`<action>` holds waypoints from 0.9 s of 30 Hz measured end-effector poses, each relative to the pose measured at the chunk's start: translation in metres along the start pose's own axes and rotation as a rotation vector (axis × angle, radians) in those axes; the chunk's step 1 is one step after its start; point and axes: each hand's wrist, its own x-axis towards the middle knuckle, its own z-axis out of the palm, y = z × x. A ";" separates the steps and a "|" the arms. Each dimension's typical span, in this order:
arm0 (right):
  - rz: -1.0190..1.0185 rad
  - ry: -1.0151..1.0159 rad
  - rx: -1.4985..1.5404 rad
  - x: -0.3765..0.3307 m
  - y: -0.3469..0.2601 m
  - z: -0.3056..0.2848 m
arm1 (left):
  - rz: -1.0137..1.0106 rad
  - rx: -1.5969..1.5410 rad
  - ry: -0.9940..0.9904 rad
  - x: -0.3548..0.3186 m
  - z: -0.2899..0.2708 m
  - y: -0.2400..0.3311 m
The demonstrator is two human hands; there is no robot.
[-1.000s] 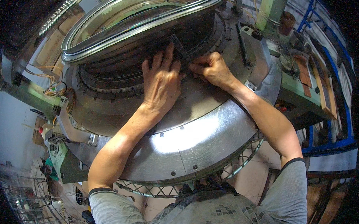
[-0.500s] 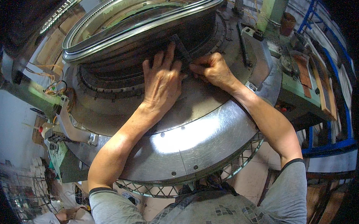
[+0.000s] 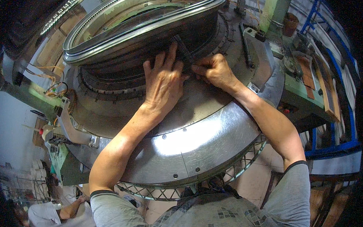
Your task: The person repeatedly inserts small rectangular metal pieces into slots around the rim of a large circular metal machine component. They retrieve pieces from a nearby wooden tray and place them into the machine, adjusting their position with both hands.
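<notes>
The likeliest trouble, as a judgement, is the dark strip [image 3: 184, 49] slipping or twisting: it slants in shadow from the left index fingertip down to the right fingertips, and a light or uneven touch at either end could let it slide along the dark cylinder [image 3: 200, 26] just beyond the fingers. The shadow there could also hide a poor alignment, and a fingertip could catch on the notched ring [image 3: 108, 92], part of which lies left of the left fingers.

The person's left hand [image 3: 163, 84] is palm down with its fingers spread and clenched on nothing; the index finger reaches farthest and seems to touch the strip near its upper end. The right hand [image 3: 220, 72] has its thumb and index finger drawn together in a pinch at the strip's lower end; whether the strip lies between them cannot be told. A black rod [image 3: 246, 47] lies apart, right of the right fingers.
</notes>
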 end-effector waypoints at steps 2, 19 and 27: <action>0.001 0.003 0.006 0.000 0.000 0.000 | 0.004 0.001 -0.002 0.000 0.000 0.000; -0.013 0.003 0.001 -0.001 -0.001 0.000 | 0.017 -0.009 0.014 0.001 0.002 -0.003; -0.014 -0.010 0.021 -0.002 -0.001 0.000 | 0.012 -0.036 -0.025 0.000 0.002 -0.006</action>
